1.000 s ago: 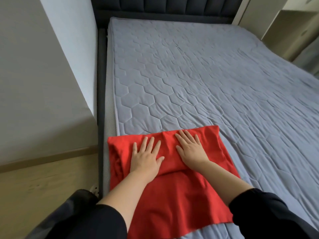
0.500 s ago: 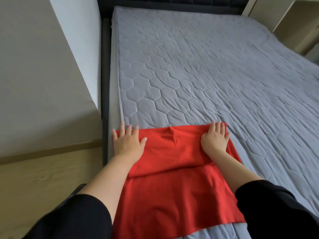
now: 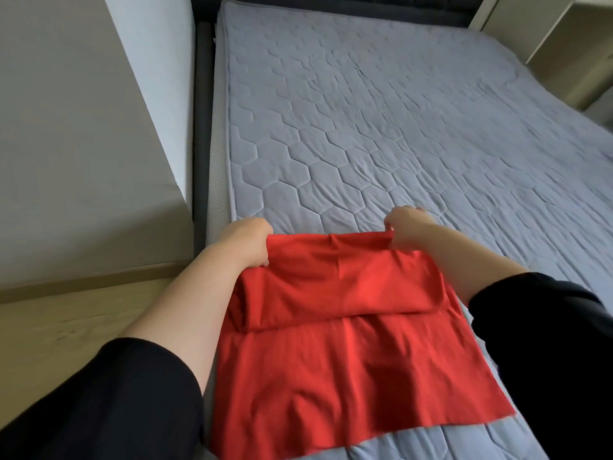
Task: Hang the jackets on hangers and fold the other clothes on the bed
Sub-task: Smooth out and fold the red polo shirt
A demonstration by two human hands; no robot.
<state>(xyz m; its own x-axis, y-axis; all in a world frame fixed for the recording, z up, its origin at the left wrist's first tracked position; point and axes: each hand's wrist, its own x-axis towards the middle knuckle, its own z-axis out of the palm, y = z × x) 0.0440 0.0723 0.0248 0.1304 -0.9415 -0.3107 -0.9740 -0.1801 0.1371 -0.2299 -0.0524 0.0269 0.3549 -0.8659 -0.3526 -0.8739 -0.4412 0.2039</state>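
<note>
I am folding the red cloth (image 3: 348,353) on the near edge of the bed (image 3: 398,127). My left hand (image 3: 247,239) and right hand (image 3: 406,227) are pinching its far corners; next I should bring this edge evenly toward me.

Head-worn camera looks down along bed (image 3: 398,127)

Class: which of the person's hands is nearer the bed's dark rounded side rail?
Left. The left hand grips the red cloth garment beside the dark rounded side rail; the right hand grips its opposite corner, over the grey quilted mattress.
</note>
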